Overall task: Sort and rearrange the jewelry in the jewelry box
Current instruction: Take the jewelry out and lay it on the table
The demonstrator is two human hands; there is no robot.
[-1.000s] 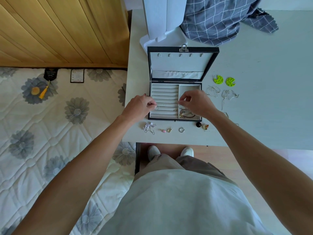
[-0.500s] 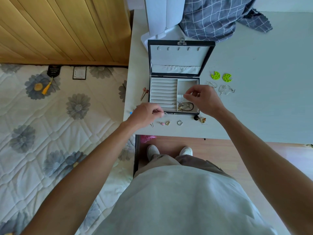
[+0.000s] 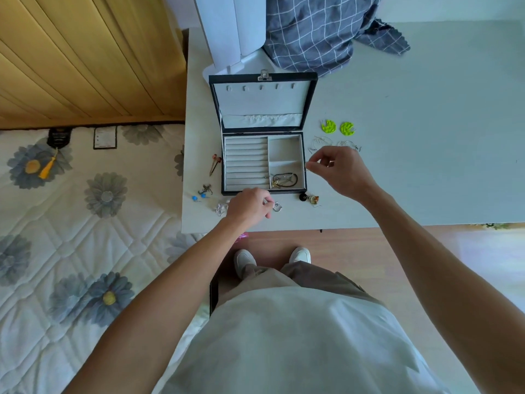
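A black jewelry box [image 3: 263, 191] stands open on the white table [image 3: 412, 172], its lid upright. The front right compartment holds a dark bracelet [image 3: 285, 180]. My left hand [image 3: 247, 207] is in front of the box, fingers curled down onto the small pieces at the table edge beside a silver ring [image 3: 277, 206]. My right hand [image 3: 339, 170] hovers at the box's right rim and pinches a thin silver wire piece [image 3: 306, 165]. Green earrings [image 3: 337, 128] and silver hoops [image 3: 321, 143] lie to the right of the box.
Red-headed pins [image 3: 215, 163], blue studs [image 3: 198, 197] and a white bow piece [image 3: 221, 208] lie left of and in front of the box. A black bead and amber earring [image 3: 309, 198] sit at its front right. A checked cloth [image 3: 318, 29] and a white stand [image 3: 227, 32] are behind. A mattress [image 3: 85, 223] adjoins the table's left edge.
My left hand left the ring rolls and came down to the small pieces in front of the box. My right hand lifted out of the right compartment to the box's right rim.
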